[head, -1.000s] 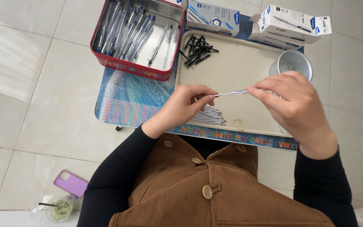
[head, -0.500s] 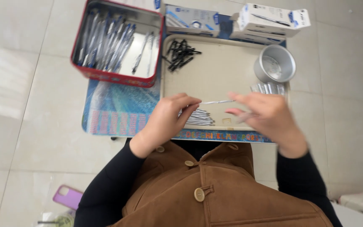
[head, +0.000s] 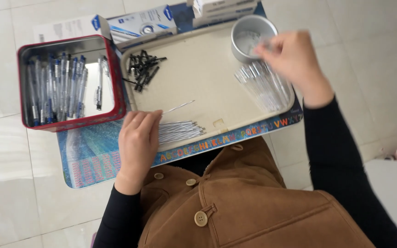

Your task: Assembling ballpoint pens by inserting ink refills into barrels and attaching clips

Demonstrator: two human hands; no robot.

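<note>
- Red tin (head: 116, 87), upper left of the frame, holds assembled pens (head: 56, 89).
- Left hand (head: 136, 140), grip pinched on a thin refill (head: 178, 107), rests beside the refill bundle (head: 180, 131).
- Right hand (head: 292, 57), blurred, reaches into the metal cup (head: 244, 30); its grip cannot be told.

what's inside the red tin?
The red tin holds assembled blue-capped pens, mostly stacked at its left side, one lying apart. Its shiny base shows; pens beneath the stack are hidden.

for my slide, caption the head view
Left hand holds a thin refill; right hand reaches the metal cup.
</note>
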